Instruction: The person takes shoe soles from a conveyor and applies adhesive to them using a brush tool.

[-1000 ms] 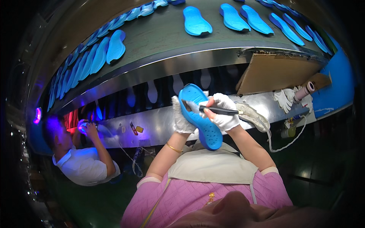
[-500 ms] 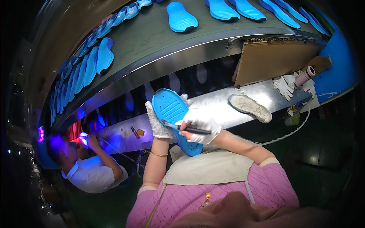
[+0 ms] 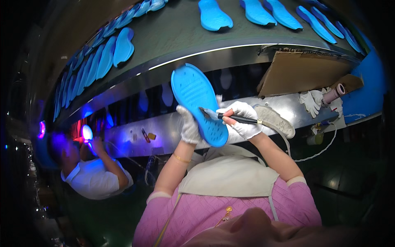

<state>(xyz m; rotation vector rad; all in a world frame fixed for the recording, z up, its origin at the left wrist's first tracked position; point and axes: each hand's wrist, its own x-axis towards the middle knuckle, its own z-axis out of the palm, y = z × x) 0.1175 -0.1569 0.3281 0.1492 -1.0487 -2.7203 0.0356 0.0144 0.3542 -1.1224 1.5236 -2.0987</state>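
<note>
A blue shoe sole (image 3: pixel 193 92) is held up in front of me by my left hand (image 3: pixel 189 125), in a white glove. That hand is closed round the sole's left edge and underside, so some of its fingers are hidden. My right hand (image 3: pixel 242 119), gloved in white with bare thumb and fingertips, pinches a slim black-handled brush (image 3: pixel 238 118). Its flat tip rests on or just over the narrow middle of the sole; contact is hard to tell. A pale tube runs from the handle's back end. Under my right wrist, a whitish sole-shaped piece (image 3: pixel 275 120) lies on the metal bench.
Beyond the metal bench (image 3: pixel 164 142), a dark conveyor belt (image 3: pixel 173 31) carries several blue soles. A cardboard sheet (image 3: pixel 304 74), white gloves (image 3: pixel 311 102) and a pinkish cylinder (image 3: pixel 333 94) are at right. A co-worker (image 3: pixel 94 173) sits at left by a bright lamp.
The sole has moved up and is turned slightly. My right hand and the brush have shifted right and up. The belt soles appear further right, and the view has shifted too.
</note>
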